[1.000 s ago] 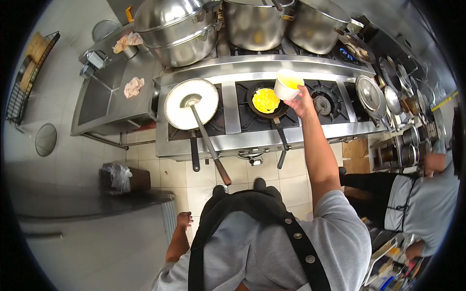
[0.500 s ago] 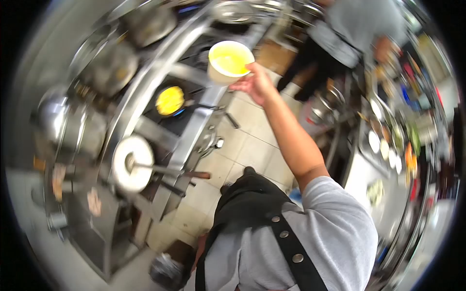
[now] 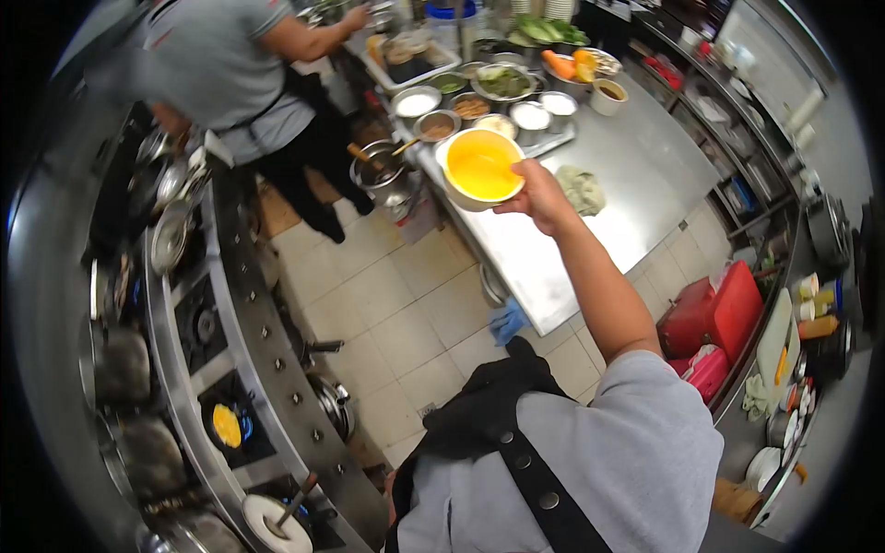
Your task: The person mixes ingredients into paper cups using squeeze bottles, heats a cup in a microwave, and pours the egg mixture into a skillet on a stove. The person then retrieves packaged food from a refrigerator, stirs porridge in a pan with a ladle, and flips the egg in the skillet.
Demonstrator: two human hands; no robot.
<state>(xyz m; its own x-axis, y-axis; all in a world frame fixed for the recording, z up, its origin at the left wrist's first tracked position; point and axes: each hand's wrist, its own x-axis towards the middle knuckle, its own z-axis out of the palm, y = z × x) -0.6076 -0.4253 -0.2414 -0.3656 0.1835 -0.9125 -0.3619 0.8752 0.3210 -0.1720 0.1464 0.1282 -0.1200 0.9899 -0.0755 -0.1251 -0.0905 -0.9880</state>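
Note:
My right hand [image 3: 542,194] grips the side of a white bowl [image 3: 461,195], its thumb over the rim and its fingers underneath. Smooth yellow liquid, which looks like beaten egg [image 3: 481,164], coats the inside. The bowl is above the near-left edge of a steel table [image 3: 636,184], a little in front of several metal bowls of ingredients. On the stove at the lower left, a small black pan with yellow egg [image 3: 227,425] sits over a blue flame. My left hand does not show.
A co-worker [image 3: 221,74] stands at the far left between stove and table. Beside the table is a steel pot [image 3: 383,175]. A crumpled cloth [image 3: 581,189] lies on the tabletop. A red case [image 3: 714,309] stands at right; a white pot [image 3: 267,518] with a ladle is on the stove.
My view has turned right, from the stove to the table. My right hand has carried the bowl from beside the burners to the table edge, still gripping it.

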